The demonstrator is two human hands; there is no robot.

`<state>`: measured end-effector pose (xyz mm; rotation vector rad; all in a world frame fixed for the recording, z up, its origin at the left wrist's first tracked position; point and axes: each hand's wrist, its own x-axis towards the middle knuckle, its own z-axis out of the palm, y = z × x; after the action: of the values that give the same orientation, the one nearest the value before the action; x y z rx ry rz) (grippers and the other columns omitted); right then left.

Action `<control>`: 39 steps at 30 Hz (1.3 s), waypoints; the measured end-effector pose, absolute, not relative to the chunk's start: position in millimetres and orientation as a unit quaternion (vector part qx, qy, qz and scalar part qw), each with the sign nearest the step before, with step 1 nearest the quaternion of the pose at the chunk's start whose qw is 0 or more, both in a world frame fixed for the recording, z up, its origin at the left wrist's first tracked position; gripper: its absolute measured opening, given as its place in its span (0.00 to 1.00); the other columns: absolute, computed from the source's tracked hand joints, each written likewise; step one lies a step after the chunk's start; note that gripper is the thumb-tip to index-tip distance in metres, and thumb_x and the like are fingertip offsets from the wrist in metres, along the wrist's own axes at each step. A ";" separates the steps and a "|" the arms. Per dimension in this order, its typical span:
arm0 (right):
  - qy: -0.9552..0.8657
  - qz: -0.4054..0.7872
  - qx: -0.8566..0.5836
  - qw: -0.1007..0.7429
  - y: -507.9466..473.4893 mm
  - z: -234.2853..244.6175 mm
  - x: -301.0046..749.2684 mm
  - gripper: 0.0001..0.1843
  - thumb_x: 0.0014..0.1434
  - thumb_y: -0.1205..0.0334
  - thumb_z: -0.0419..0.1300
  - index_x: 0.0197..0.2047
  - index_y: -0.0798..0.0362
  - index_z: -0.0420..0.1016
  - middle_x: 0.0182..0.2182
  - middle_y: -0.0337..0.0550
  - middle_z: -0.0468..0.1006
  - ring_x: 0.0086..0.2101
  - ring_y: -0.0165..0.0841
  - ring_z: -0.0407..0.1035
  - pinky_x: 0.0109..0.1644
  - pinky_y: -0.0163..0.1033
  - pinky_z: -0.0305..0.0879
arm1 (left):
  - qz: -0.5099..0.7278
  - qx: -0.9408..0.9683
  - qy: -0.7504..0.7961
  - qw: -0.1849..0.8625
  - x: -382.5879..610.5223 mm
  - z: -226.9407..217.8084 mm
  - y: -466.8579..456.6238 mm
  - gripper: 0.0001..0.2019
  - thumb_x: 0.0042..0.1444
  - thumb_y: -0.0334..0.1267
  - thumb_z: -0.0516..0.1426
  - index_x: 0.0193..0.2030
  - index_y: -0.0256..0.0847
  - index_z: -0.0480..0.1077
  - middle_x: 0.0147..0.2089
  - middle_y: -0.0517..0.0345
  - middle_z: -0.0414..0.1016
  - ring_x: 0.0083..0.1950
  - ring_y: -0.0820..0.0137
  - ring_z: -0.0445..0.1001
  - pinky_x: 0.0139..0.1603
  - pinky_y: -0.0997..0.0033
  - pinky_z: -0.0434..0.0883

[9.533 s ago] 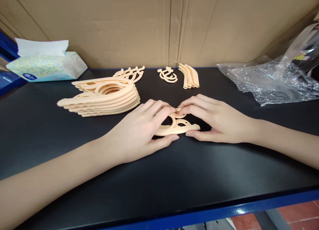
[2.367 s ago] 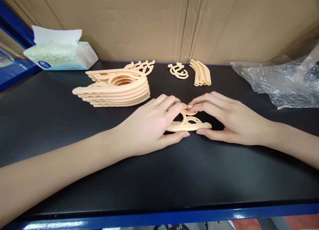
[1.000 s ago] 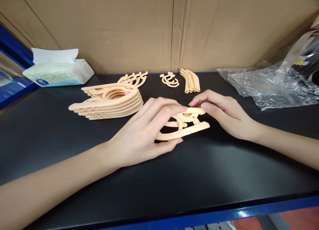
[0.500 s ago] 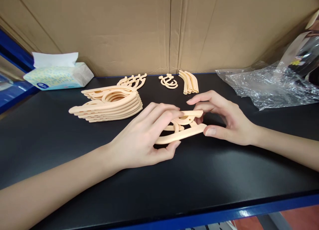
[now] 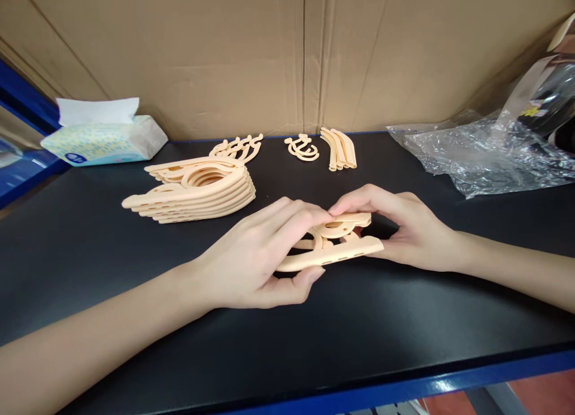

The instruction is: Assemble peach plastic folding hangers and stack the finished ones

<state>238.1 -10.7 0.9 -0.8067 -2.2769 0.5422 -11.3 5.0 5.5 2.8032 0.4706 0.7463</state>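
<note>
A peach-coloured plastic folding hanger (image 5: 335, 258), folded up, is held low above the black table. My left hand (image 5: 265, 253) wraps round its left end, thumb below and fingers over the top. My right hand (image 5: 399, 229) closes on the right end, with the index fingertip on the upper arm near my left fingers. The right thumb is partly hidden behind the hanger. Left of my hands lies a neat stack of similar folded hangers (image 5: 197, 193).
Loose hooks lie at the back in two groups, one behind the stack (image 5: 238, 147) and one near the middle (image 5: 302, 147). Beside them are several curved hanger arms (image 5: 339, 148). A tissue pack (image 5: 105, 139) stands back left; clear plastic bags (image 5: 489, 151) lie at right. Cardboard (image 5: 215, 55) lines the back.
My right hand has come in from beside the hanger and closed on its right end. The hanger has shifted slightly right and toward me, still in my left hand.
</note>
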 end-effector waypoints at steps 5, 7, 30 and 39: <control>-0.884 0.156 -0.307 0.316 -15.0 4.2 239.4 0.10 0.65 0.55 0.59 0.48 0.49 0.70 0.34 0.38 0.81 0.31 0.29 0.76 0.33 0.31 0.68 | 0.229 0.955 0.153 0.109 -11.8 6.8 5.0 0.13 0.66 0.35 0.51 0.57 0.40 0.63 0.49 0.51 0.77 0.44 0.66 0.76 0.42 0.68 0.72; -0.889 0.141 -0.304 0.312 -15.7 5.5 238.6 0.08 0.66 0.55 0.58 0.44 0.49 0.71 0.32 0.37 0.81 0.28 0.28 0.75 0.31 0.31 0.67 | 0.226 0.955 0.164 0.097 -11.6 7.7 4.2 0.11 0.67 0.31 0.51 0.54 0.41 0.65 0.49 0.53 0.78 0.46 0.67 0.77 0.44 0.69 0.72; -0.891 0.185 -0.315 0.269 -11.1 4.7 237.8 0.05 0.65 0.62 0.58 0.44 0.52 0.71 0.32 0.35 0.79 0.28 0.24 0.71 0.31 0.28 0.62 | 0.295 0.934 0.189 0.075 -12.1 6.8 4.9 0.10 0.65 0.29 0.55 0.33 0.41 0.59 0.40 0.58 0.74 0.33 0.75 0.71 0.33 0.76 0.64; -0.893 0.194 -0.310 0.261 -11.1 3.3 239.7 0.12 0.67 0.55 0.56 0.47 0.54 0.72 0.29 0.37 0.79 0.25 0.25 0.69 0.29 0.29 0.60 | 0.303 0.933 0.195 0.005 -11.7 11.2 0.2 0.12 0.64 0.30 0.56 0.31 0.42 0.57 0.39 0.57 0.76 0.32 0.72 0.71 0.31 0.71 0.62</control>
<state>239.7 -11.1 3.3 -0.8401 -2.4180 0.5258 -11.7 0.2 11.2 2.9217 0.6095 0.9506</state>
